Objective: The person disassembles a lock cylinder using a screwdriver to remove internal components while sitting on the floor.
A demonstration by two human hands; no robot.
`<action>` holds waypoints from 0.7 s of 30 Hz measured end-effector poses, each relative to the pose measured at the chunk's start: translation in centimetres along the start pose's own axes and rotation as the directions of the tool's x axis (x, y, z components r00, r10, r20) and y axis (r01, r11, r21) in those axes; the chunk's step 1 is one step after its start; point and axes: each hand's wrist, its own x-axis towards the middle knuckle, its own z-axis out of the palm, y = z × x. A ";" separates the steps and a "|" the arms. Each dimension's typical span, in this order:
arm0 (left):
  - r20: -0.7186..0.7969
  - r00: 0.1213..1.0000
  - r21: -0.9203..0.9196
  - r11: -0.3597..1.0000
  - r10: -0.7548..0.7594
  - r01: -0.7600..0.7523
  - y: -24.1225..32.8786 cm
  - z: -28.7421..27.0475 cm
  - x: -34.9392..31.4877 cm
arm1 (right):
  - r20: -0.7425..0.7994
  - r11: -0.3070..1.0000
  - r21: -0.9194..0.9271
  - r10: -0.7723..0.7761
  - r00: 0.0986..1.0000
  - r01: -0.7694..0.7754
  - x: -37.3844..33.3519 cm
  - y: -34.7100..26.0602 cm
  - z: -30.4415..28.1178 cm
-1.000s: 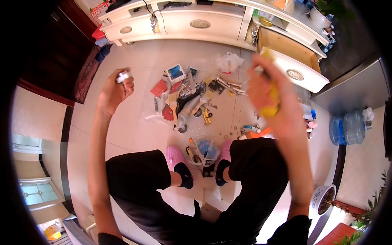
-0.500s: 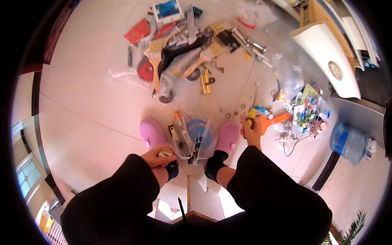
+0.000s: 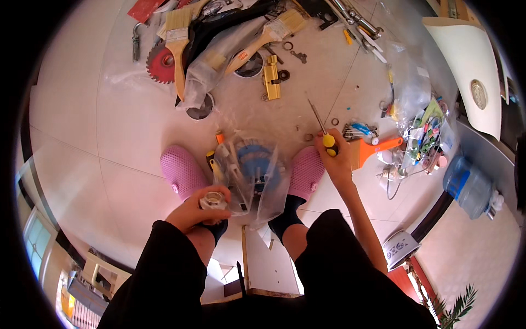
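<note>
Within the right grip point(image 3: 338, 160), slim yellow-handled screwdriver point(image 3: 329, 142)

My left hand point(image 3: 192, 213) grips small round-topped object point(image 3: 213, 201); my right hand point(image 3: 339, 160) holds yellow-handled screwdriver point(image 3: 329, 142) near orange-handled brush point(image 3: 369, 152).

left hand point(image 3: 189, 213): down from raised, near left sock point(image 3: 219, 232) | right hand point(image 3: 341, 164): down from raised, beside right slipper point(image 3: 305, 171) | screwdriver point(image 3: 330, 141): blade now visible

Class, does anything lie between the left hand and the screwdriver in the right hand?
In this view, yes: the clear plastic bag, nearer the left hand, and right pink slipper, nearer the screwdriver. Heights are unclear.
</note>
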 end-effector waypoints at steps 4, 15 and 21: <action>-0.036 0.999 -0.211 0.977 0.027 -0.034 0.6 -1.6 -0.8 | 0.007 0.982 -0.158 -0.100 0.995 0.100 0.8 -1.2 0.5; 0.038 0.984 -0.677 0.729 0.171 -0.100 -1.2 -3.4 -1.2 | -0.252 0.997 0.051 0.073 0.965 -0.062 -0.9 -0.8 -1.7; 0.008 0.982 -0.774 0.623 0.190 -0.114 -5.1 -5.7 -1.2 | -0.241 0.969 0.091 0.244 0.940 -0.228 -2.5 1.5 -4.1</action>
